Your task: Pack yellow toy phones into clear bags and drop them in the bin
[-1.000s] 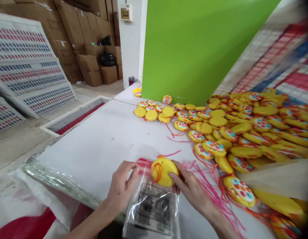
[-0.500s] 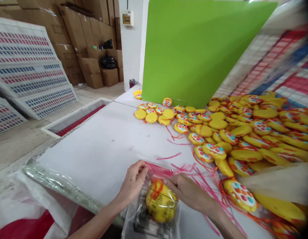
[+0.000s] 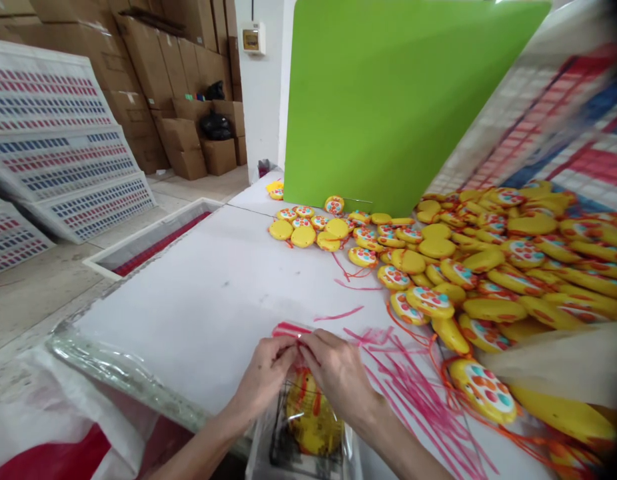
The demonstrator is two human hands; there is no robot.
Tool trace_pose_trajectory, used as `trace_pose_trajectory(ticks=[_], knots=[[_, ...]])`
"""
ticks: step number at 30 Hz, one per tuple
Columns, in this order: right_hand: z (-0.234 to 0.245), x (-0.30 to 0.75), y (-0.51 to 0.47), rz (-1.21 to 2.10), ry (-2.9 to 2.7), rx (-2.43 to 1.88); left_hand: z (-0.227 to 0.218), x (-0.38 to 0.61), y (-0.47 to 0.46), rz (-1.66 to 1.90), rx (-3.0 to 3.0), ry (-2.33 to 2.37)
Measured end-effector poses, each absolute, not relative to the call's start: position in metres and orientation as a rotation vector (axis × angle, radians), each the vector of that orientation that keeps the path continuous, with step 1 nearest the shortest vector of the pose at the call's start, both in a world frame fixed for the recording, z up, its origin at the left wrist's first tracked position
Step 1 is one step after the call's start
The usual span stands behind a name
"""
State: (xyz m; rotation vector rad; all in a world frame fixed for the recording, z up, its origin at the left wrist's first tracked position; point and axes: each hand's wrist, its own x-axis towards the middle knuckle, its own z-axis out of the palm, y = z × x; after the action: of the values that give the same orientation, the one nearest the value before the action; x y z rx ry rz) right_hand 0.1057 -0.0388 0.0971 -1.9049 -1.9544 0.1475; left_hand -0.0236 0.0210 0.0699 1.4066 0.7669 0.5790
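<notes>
A clear plastic bag [image 3: 278, 427] with black print and a pink top strip lies in front of me at the table's near edge. Inside it shows a yellow toy [image 3: 316, 423] with an orange cord. My left hand [image 3: 268, 370] pinches the bag's top edge from the left. Close against it, my right hand [image 3: 338, 367] pinches the same edge, the fingertips of both hands meeting at the pink strip. The right hand covers part of the toy and the bag's upper right side.
Many yellow toys [image 3: 436, 250] with dotted white faces and orange cords are heaped on the right. Pink strips [image 3: 418, 393] lie beside my right arm. A green board [image 3: 388, 100] stands behind. White crates [image 3: 73, 153] and cartons [image 3: 138, 60] stack at left.
My right hand has moved left and up from the toy's side to the bag's top, meeting my left hand. The pink top strip has shifted left.
</notes>
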Motion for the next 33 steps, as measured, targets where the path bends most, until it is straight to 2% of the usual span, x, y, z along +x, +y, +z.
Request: trace_pose_trajectory(ticks=[6, 13, 15, 20, 22, 25, 29, 33], knots=[[0.097, 0.1, -0.036, -0.057, -2.061, -1.961, 0.076, -0.02, 0.016, 0.638, 1.749, 0.883], [0.091, 0.131, -0.042, 0.173, -1.594, -1.906, 0.078, -0.027, 0.013, 0.625, 1.801, 0.927], [0.087, 0.163, -0.06, 0.202, -1.416, -1.994, 0.076, -0.031, 0.015, 0.654, 1.757, 0.929], [0.075, 0.252, -0.132, 0.043, -0.921, -2.422, 0.072, -0.037, 0.02, 0.679, 1.514, 0.873], [0.074, 0.264, -0.152, 0.007, -0.931, -2.519, 0.071, -0.038, 0.021, 0.671, 1.455, 0.828], [0.08, 0.244, -0.145, 0.107, -1.2, -2.35, 0.071, -0.038, 0.021, 0.645, 1.475, 0.808], [0.094, 0.199, -0.082, 0.373, -1.592, -1.866, 0.075, -0.04, 0.02, 0.614, 1.532, 0.805], [0.097, 0.181, -0.022, 0.716, -1.819, -1.659, 0.078, -0.04, 0.018, 0.636, 1.524, 0.788]])
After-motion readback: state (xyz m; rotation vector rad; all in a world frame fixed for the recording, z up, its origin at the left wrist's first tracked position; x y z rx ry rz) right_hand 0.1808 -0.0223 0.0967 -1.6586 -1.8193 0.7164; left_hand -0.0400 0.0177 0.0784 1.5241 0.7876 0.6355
